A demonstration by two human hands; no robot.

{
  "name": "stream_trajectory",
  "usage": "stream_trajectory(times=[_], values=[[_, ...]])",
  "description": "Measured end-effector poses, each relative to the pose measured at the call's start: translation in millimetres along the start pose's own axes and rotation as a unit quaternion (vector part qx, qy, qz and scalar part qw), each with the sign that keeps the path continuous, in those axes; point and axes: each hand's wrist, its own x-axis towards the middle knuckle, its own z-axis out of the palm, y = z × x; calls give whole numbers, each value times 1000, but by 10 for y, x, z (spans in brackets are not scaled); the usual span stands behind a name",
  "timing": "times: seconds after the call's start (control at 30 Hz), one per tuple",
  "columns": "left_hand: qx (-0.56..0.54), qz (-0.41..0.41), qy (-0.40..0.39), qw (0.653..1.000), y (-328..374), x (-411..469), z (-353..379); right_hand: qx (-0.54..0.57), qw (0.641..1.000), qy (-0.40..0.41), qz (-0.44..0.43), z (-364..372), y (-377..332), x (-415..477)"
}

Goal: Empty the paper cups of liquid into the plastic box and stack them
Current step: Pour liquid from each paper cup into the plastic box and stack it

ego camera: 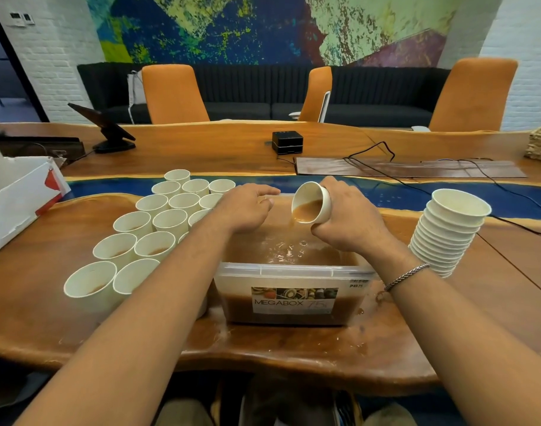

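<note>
at your far left a white cardboard box [17, 192] sits on the worktop [78, 327]. beside it stands a cluster of upright paper cups [140, 238], several showing brown liquid. your left hand [247, 207] is at the far left corner of the plastic box [293, 269], its fingers [263, 190] loosely bent and holding nothing. the plastic box sits straight before you, holding brown liquid. your right hand [352, 219] grips a tilted cup [312, 202] over it, fingers wrapped round its wall, liquid spilling from the rim. a stack of nested cups [447, 232] stands at your right.
</note>
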Motion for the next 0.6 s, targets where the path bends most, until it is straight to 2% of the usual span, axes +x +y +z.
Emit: stream_trajectory(times=[0.6], values=[[5,-2,4,1000,-32,27,20,-22,1000,2,3,-13,-31,-19]])
